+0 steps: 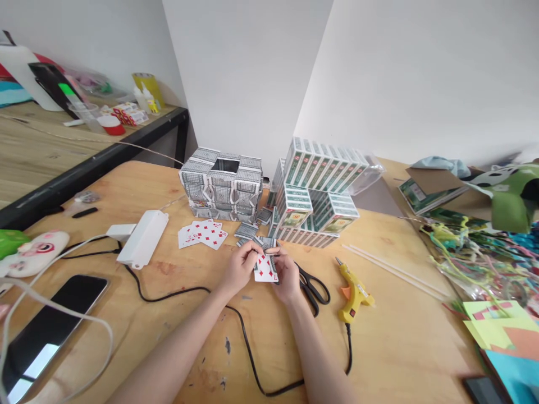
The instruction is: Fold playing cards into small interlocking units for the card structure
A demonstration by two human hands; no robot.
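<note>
Near the middle of the wooden table [181, 325], my left hand [244, 265] pinches the upper left edge of a playing card [266, 270] with red diamonds. My right hand [287, 275] is wrapped round the right side of the same card, over what looks like more cards. Patterned card backs [246, 230] lie just beyond the fingers. Several diamond cards [206, 233] are spread face up to the left. Behind them stands a boxy structure of folded cards [223, 185]. Green and white card boxes [314, 196] are stacked to its right.
Black scissors [314, 289] and a yellow glue gun [353, 294] lie right of my right hand. A black cable runs beneath my forearms. A white power box [143, 238] and phone [54, 325] are at left; coloured paper [501, 331] and scraps are at right.
</note>
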